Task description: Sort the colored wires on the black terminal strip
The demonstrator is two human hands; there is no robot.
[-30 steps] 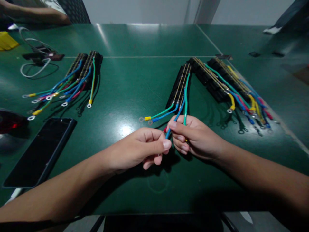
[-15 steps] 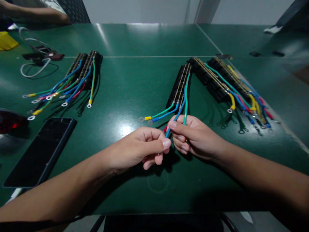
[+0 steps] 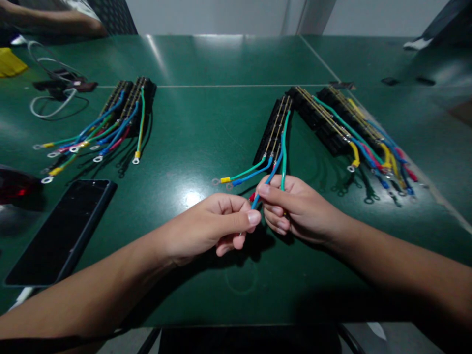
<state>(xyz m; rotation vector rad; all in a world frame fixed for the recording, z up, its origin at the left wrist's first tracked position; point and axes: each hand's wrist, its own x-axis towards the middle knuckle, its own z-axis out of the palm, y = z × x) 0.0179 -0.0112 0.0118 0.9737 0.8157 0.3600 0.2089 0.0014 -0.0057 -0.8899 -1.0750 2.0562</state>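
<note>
A black socket strip [image 3: 275, 125] with brass bars lies in front of me, its wires running toward my hands. Between thumb and fingers, my left hand [image 3: 221, 223] pinches the end of a blue wire [image 3: 276, 164]; the tip is hidden in the grip. My right hand [image 3: 291, 204] is closed on the same blue wire farther up. A green wire [image 3: 284, 147] passes down behind its fingers. Something red [image 3: 252, 196] shows between the hands. Left of them, a green wire with a yellow-sleeved ring terminal [image 3: 224, 180] and a blue-sleeved ring terminal [image 3: 236, 182] lie loose.
More wired strips lie at right [image 3: 324, 118] and at left [image 3: 129, 105], with ring terminals hanging off. A phone [image 3: 62, 231] rests at lower left beside a dark red object [image 3: 16, 184]. Cables [image 3: 51, 105] lie behind. Another person's arm [image 3: 55, 22] is at the far left edge.
Almost nothing differs. My left hand's lower fingers have curled in slightly on the blue wire; my right hand keeps its place.
</note>
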